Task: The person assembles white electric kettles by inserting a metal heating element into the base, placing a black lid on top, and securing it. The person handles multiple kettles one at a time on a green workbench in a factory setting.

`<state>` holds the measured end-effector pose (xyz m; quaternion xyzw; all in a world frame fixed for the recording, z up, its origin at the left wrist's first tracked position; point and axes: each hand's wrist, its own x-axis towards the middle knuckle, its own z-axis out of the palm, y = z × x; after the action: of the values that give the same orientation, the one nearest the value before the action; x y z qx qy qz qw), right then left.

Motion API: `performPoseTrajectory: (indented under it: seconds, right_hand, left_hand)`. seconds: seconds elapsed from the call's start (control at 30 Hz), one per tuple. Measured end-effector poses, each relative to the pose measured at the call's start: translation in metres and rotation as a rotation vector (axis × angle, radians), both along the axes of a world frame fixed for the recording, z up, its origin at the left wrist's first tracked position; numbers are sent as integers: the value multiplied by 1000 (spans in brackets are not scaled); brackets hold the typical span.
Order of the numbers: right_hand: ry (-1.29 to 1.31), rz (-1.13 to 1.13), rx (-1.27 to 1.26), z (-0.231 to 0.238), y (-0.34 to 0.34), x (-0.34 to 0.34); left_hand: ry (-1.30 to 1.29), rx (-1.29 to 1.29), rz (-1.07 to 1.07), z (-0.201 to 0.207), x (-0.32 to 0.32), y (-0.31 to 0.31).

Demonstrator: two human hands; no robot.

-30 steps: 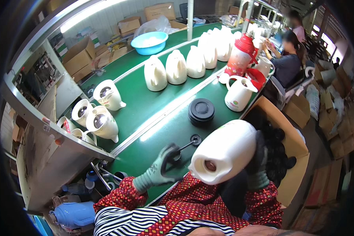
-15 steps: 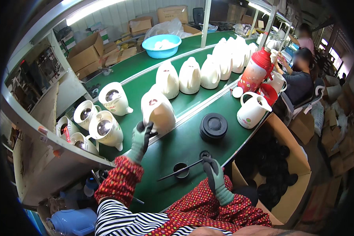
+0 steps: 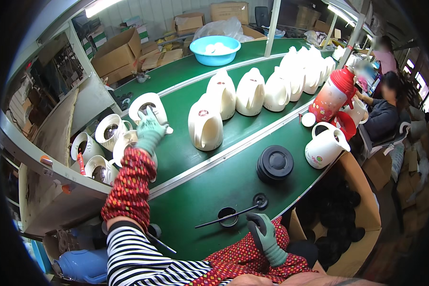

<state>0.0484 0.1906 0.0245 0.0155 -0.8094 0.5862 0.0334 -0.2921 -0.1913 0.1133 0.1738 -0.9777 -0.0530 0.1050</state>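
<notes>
My left hand [image 3: 150,127], in a green glove with dark fingertips, reaches over a white jug-shaped flask body [image 3: 148,106], its fingers spread at the flask's dark round opening. Contact is hard to tell. My right hand [image 3: 266,238], gloved likewise, hovers by the front edge with loosely bent fingers and nothing visible in them. Just beyond it a thin black rod [image 3: 240,215] lies across a black ring [image 3: 228,220], its far end at a small black round part [image 3: 260,200]. Farther off stand stacked black round parts [image 3: 275,163].
Several white flask bodies [image 3: 250,93] stand along the green conveyor [image 3: 176,157]; others [image 3: 110,131] cluster left. A blue basin [image 3: 214,52] sits behind. At right are a red flask [image 3: 331,93], a white jug [image 3: 325,148] and a carton [image 3: 362,205] of black parts. Co-workers [image 3: 386,107] sit beyond.
My left hand has left the nearest white flask in the middle and moved left to another one. My right hand has let go of the black rod, which now rests on the conveyor. The view has shifted.
</notes>
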Motion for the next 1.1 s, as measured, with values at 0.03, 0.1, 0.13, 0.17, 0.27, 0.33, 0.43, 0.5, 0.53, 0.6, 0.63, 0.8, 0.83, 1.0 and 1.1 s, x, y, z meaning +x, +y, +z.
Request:
performPoseTrajectory:
  seconds: [0.03,0.1,0.13,0.17,0.27,0.33,0.43,0.5,0.53,0.6,0.63,0.8,0.83,1.0,1.1]
  right_hand:
    - [6,19,8,2,-2,-2]
    - [13,48,20,4,-3,-4]
    - [3,32,-4,4,-3,-3]
    - [-7,19,-28,3,-3,-2]
    - [61,25,41,2,-1,-2]
    - [100,84,74,-3,-1,-2]
    - [91,55,20,-5,3,3]
    - [115,52,-50,-6,6,-8]
    - [179,52,-12,12,8,-20]
    - [151,64,-161,82,3,-42]
    - [264,63,-121,106,6,-57]
    - [-345,155,-333,231,10,-95]
    - [-391,140,-246,241,14,-93]
    - [-394,277,-441,178,71,-41]
    - [-339,114,-703,167,103,27]
  left_hand:
    - [-133,-163,21,14,-8,-14]
    - [-230,-394,-89,-22,-31,-69]
    - [-274,-475,-192,-27,-47,-74]
    - [-285,-392,-118,-34,-59,-79]
    - [-205,-323,-129,-56,-83,-90]
    - [-99,-330,-103,-47,-81,-96]
    - [-14,-424,-212,-13,-54,-65]
    - [220,-357,-349,33,-8,-54]
    - [196,-325,-335,61,19,-30]
    - [329,-236,-576,102,84,-8]
    - [455,-229,-750,124,114,14]
    - [189,-196,-1080,159,229,78]
    - [172,-220,-1186,159,242,94]
    - [64,-240,-1677,145,276,144]
    - [159,299,-1587,140,288,167]
